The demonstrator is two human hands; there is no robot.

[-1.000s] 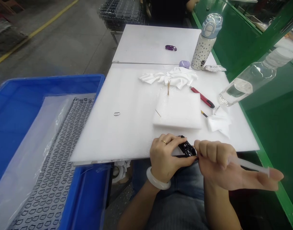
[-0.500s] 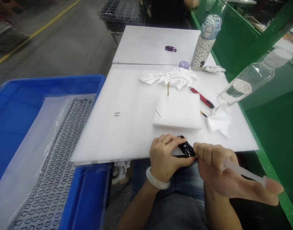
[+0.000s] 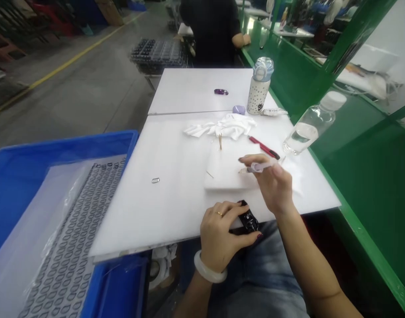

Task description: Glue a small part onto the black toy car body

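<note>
On my feed's clock face, a blue bin [image 3: 20, 190] sits at eight, holding rows of small dark loops [image 3: 74, 234]. At half past eight I see a single loop [image 3: 155, 180] lying on the white bench [image 3: 129, 216]. The left hand [image 3: 218, 234], at half past five, grips a glossy black part [image 3: 250, 221] between thumb and fingers; that part is at half past four, by the bench's near edge. At half past three the right hand [image 3: 273, 183] pinches a translucent syringe-like tool [image 3: 258, 167] over the white foam block [image 3: 218, 165]; I can't tell whether its tip touches. A clear bottle [image 3: 303, 132] is at half past two.
</note>
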